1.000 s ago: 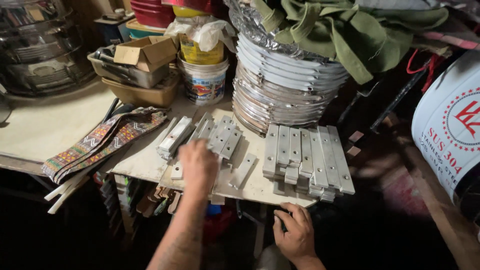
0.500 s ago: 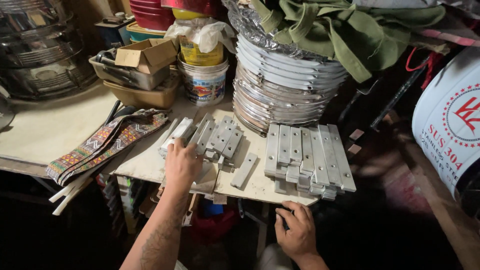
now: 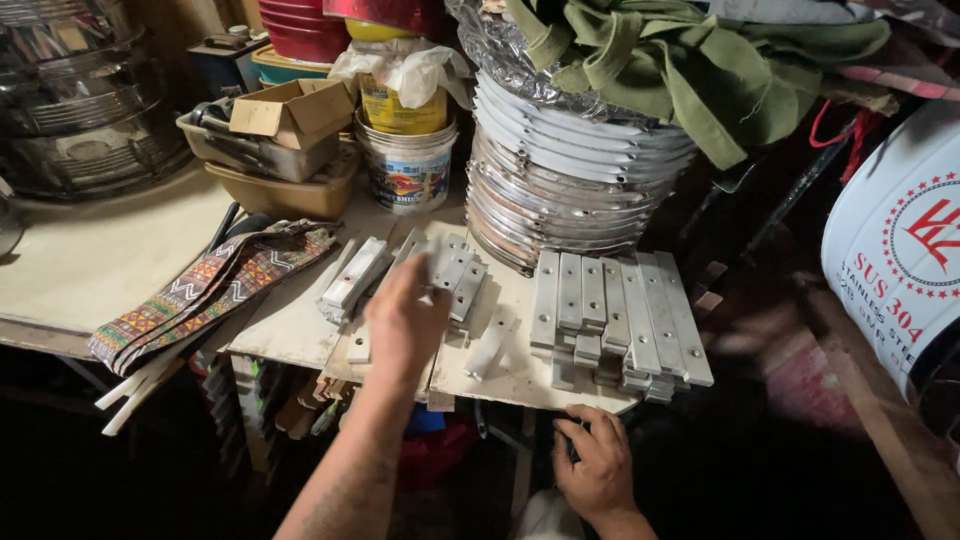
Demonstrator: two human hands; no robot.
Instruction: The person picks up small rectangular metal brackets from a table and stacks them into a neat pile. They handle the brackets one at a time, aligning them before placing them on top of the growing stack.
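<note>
Left hand (image 3: 405, 325) at frame centre, fingers loose and flat over the scattered metal plates (image 3: 450, 275); grip on one unclear. Right hand (image 3: 597, 465) bottom centre, curled on the surface (image 3: 290, 325) edge, holding nothing. Risk: a nudged loose plate (image 3: 487, 348) could slide off the edge. Roughly six plates scattered, seven-plus in the neat row (image 3: 615, 310).

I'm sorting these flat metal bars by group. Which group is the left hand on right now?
The left hand lies on the loose middle bars, not the tidy row of bars further right.
</note>
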